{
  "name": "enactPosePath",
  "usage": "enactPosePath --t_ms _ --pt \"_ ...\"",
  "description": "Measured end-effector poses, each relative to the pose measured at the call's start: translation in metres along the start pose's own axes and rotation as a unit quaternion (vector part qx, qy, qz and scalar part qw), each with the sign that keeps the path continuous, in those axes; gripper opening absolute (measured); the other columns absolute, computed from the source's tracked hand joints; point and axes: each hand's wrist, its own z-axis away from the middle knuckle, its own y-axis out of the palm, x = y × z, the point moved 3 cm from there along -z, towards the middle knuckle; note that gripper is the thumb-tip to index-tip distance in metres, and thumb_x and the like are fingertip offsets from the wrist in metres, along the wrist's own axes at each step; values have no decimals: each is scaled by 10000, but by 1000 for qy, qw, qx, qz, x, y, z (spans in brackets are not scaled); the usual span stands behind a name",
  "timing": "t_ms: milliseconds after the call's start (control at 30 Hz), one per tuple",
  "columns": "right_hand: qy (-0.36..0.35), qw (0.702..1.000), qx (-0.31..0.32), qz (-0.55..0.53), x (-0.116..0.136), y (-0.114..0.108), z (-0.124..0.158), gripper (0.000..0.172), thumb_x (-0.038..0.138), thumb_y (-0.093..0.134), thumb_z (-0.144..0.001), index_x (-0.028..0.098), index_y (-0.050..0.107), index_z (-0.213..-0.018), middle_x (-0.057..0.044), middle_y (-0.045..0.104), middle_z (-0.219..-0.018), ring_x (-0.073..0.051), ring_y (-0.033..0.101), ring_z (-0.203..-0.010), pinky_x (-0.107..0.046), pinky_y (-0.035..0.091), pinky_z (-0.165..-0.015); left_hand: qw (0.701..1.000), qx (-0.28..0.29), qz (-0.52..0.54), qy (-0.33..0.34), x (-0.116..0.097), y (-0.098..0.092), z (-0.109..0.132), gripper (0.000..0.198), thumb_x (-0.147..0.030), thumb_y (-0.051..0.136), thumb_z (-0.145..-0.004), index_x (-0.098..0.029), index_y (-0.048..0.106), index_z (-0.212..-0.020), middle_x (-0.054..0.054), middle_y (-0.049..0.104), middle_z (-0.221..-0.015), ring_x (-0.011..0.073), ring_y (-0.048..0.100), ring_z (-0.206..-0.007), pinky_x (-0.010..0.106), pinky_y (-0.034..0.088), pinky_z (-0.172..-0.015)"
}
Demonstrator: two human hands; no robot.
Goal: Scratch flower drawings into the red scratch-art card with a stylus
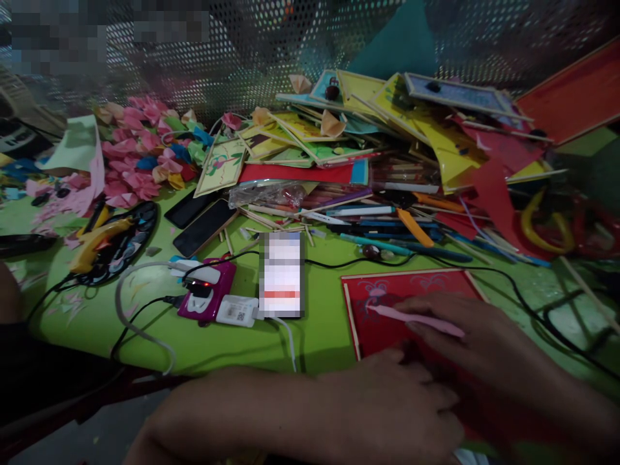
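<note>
A red sheet (387,339) edged with thin wooden sticks lies on the green table at the lower right. Faint line drawings show near its top, a small pinkish figure (376,289) at the left among them. My right hand (494,342) grips a slim pink pen (426,318), whose tip points left and meets the sheet by that figure. Across the lower part of the sheet rests my left hand (407,407), palm down, fingers loosely spread and holding nothing. My forearms hide much of the sheet's lower half.
A lit phone (281,278) and a purple power strip (206,294) with cables sit left of the sheet. Behind are pens, framed coloured cards (223,161) and pink paper flowers (138,152). A yellow glue gun (101,242) lies far left. A black cable (513,284) runs behind the sheet.
</note>
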Motion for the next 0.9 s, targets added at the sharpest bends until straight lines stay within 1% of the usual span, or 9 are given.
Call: enactPosePath --t_ms 100,167,400,533,667,767,900 --pt "-7 1000 -3 -5 3 -2 0 256 379 595 -996 319 796 -1143 -33 841 -1097 -264 806 -953 -382 644 -820 1000 10 5 -2 1 1 0 301 -414 528 -1039 -188 712 -963 52 719 -1073 205 677 -956 390 493 -844" --pt "-13 1000 -3 -4 4 -2 0 245 357 596 -991 318 796 -1128 -30 843 -1076 -257 807 -931 -371 645 -800 1000 11 6 -1 1 1 0 299 -399 513 -1043 -184 707 -970 54 715 -1083 206 677 -953 391 494 -839" --pt "-9 999 -28 12 0 -1 1 273 375 584 -1007 334 778 -1195 -17 842 -1089 -256 806 -922 -380 644 -806 1000 4 11 0 2 0 0 276 -390 538 -1032 -188 704 -943 42 717 -1068 211 672 -946 407 497 -850" --pt "-6 999 -36 14 -1 -2 0 275 382 572 -1004 331 780 -1177 -22 843 -1072 -266 807 -914 -386 645 -789 1000 -2 7 1 2 2 0 309 -421 529 -1038 -187 703 -936 42 716 -1061 209 670 -950 404 493 -847" --pt "0 999 -43 21 0 -4 -2 279 385 571 -997 325 774 -1179 -24 842 -1090 -272 808 -929 -400 645 -788 1000 1 5 2 2 1 0 292 -417 545 -1032 -190 707 -947 45 715 -1066 200 676 -935 395 488 -833" --pt "3 999 -33 18 2 -4 -2 282 385 572 -997 326 777 -1182 -21 843 -1077 -272 808 -925 -403 645 -799 1000 6 11 1 2 1 0 299 -410 531 -1037 -186 708 -949 45 719 -1069 203 682 -932 392 493 -807" --pt "6 1000 -20 12 3 -4 0 274 378 576 -1000 331 778 -1178 -17 841 -1086 -266 806 -931 -394 645 -818 1000 -3 6 3 1 3 0 325 -427 515 -1041 -179 703 -950 48 714 -1062 220 683 -929 422 512 -822"
